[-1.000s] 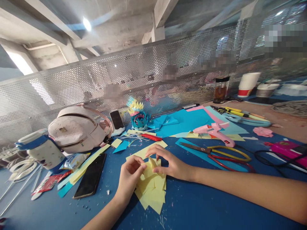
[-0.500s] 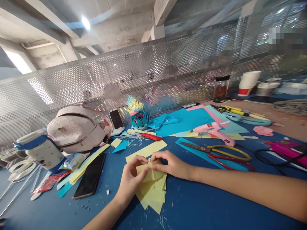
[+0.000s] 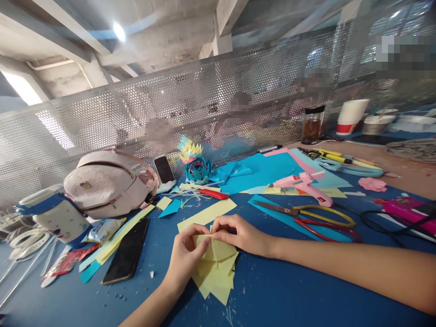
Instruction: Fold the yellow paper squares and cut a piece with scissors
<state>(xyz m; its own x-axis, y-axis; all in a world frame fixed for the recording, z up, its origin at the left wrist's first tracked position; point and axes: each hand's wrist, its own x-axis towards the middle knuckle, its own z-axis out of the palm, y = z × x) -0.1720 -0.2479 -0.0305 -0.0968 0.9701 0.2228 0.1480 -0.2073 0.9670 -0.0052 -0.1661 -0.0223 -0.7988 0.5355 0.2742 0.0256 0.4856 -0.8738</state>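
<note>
Both hands pinch a small piece of yellow paper (image 3: 218, 250) at its upper edge. My left hand (image 3: 188, 252) grips its left side, thumb in front and fingers behind. My right hand (image 3: 235, 232) pinches the top near the middle, its fingertips almost meeting those of the left. Below the held piece, several yellow paper pieces (image 3: 218, 284) with pointed ends lie overlapped on the blue table. A long yellow paper strip (image 3: 207, 214) rests just behind the hands. To the right, scissors (image 3: 294, 211) with red and yellow handles lie on a blue paper strip (image 3: 269, 213).
Behind are a red craft knife (image 3: 214, 194), a layered paper ornament (image 3: 195, 163), blue sheets (image 3: 259, 170) and a pink glue gun (image 3: 303, 184). On the left stand a pink backpack (image 3: 102, 181) and a tumbler (image 3: 57, 218), with a black phone (image 3: 126, 252) lying nearer. A perforated metal screen (image 3: 204, 109) rises behind.
My right hand's thumb and fingertips have drawn closer together along the paper's top edge. The left hand keeps its grip almost unchanged, and the view has shifted slightly.
</note>
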